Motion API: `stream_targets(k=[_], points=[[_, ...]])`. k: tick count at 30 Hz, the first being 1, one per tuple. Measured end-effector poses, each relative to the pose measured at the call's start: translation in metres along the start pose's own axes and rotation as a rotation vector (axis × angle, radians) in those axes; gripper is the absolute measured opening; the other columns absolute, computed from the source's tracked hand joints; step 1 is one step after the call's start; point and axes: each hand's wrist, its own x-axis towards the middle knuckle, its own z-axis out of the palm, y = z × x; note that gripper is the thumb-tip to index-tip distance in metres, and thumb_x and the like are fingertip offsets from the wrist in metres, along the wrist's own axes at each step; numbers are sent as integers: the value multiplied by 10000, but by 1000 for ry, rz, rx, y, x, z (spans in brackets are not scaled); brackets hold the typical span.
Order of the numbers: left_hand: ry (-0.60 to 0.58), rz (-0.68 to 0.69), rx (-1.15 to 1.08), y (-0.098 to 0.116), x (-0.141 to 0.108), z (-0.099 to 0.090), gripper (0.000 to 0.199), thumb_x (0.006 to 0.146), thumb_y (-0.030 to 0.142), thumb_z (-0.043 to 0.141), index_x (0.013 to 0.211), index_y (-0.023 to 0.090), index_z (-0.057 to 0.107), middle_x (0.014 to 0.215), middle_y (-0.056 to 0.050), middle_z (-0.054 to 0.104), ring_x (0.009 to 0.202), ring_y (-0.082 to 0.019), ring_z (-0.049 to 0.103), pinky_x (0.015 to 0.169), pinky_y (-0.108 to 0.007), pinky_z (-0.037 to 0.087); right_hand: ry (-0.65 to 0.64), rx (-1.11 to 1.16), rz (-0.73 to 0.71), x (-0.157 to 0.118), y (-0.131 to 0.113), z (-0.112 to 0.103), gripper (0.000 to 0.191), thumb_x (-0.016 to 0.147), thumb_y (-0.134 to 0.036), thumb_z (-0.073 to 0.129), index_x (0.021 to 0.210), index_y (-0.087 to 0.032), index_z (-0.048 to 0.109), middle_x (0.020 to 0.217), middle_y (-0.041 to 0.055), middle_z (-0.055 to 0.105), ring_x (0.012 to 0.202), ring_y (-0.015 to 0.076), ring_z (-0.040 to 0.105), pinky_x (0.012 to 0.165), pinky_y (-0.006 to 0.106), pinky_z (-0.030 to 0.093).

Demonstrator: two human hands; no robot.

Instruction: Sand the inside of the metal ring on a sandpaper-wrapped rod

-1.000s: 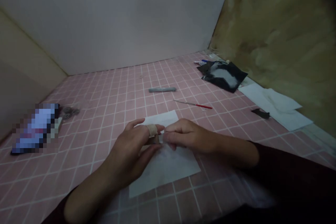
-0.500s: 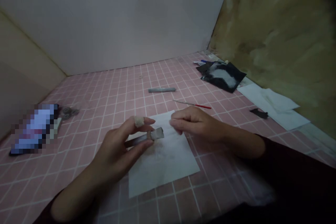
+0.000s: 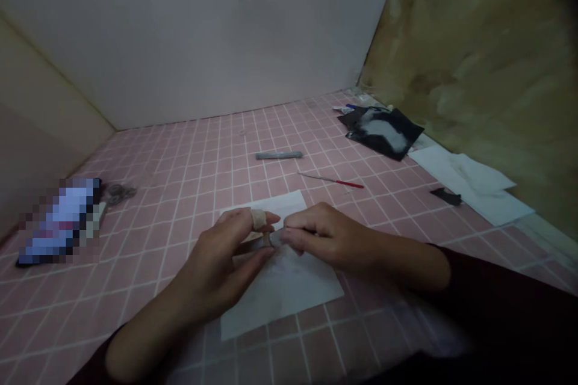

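Observation:
Over a white sheet of paper (image 3: 293, 298), my left hand (image 3: 214, 261) is closed on a short grey stick (image 3: 253, 245), pinched between thumb and fingers. A beige bandage (image 3: 259, 219) wraps one of that hand's fingers. My right hand (image 3: 332, 234) is closed in a pinch at the stick's right end, its fingertips touching or nearly touching it. Whatever lies between those fingertips is hidden. Greyish dust marks the paper below. Beyond the hands lie a thin red-handled tool, perhaps a needle file (image 3: 347, 183), and a grey roll (image 3: 279, 155).
On the pink tiled surface, a blurred-out phone-like object (image 3: 61, 222) lies left beside a small grey coil (image 3: 120, 194). At the right are a black sheet with white powder (image 3: 383, 132), white papers (image 3: 478, 186) and a dark scrap (image 3: 446, 196). Walls stand behind and at the right.
My right hand has moved left and slightly down to the stick's end, covering part of it. My left hand has shifted a little right and down with the stick.

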Motion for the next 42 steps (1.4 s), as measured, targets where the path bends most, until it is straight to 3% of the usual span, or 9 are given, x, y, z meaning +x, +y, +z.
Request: stream_targets(k=[5,10,15,20,24,29,34,42], points=[[68,-39,-22,-5,1,-4,321,862,224,582,1167,255,487,1032,-27,664,964,-182,649,825,-312,533,18,0,-53,1,4,-8,325,918,-265,442,627,-138,509,577,-38,428,554,69,408,545,215,316],[-37,-38,-71,-1,1,-3,289,864,226,576,1143,269,515,1032,-19,674,934,-181,671,760,-285,548,-47,7,-22,1,2,0,323,910,-279,455,617,-146,483,544,-51,392,513,62,380,503,202,290],[42,-20,-27,-1,0,-4,315,870,230,574,1172,257,489,1035,-32,668,951,-189,660,806,-317,538,-5,26,-10,1,1,-5,334,902,-277,456,605,-139,521,555,-35,441,541,73,417,533,216,314],[-4,69,2,2,0,-1,268,854,187,580,1107,253,516,1062,-25,665,948,-180,655,780,-303,541,-159,110,2,2,4,-10,338,897,-293,476,605,-130,528,531,-52,404,506,57,379,503,204,294],[107,99,119,0,1,1,282,853,180,576,1119,240,506,1059,-39,665,992,-208,637,840,-367,518,-103,138,5,4,8,-16,369,906,-320,470,589,-134,511,509,-60,368,476,54,335,474,210,258],[50,204,153,-2,0,6,323,860,156,568,1156,250,479,1035,-16,683,943,-184,655,1054,-484,358,-179,128,36,4,10,-13,343,898,-317,482,616,-131,546,528,-52,401,497,61,366,486,208,276],[130,160,143,-1,2,4,249,871,173,553,1109,224,501,1047,-56,680,977,-209,645,995,-471,420,-91,126,31,2,7,-15,378,912,-349,466,605,-136,527,507,-55,379,475,61,352,476,212,269],[78,195,155,0,0,11,300,869,168,559,1153,242,497,1086,-40,680,1032,-207,632,1011,-454,415,-45,-75,24,1,0,4,306,914,-324,461,669,-142,482,608,-38,402,573,77,389,536,220,294]])
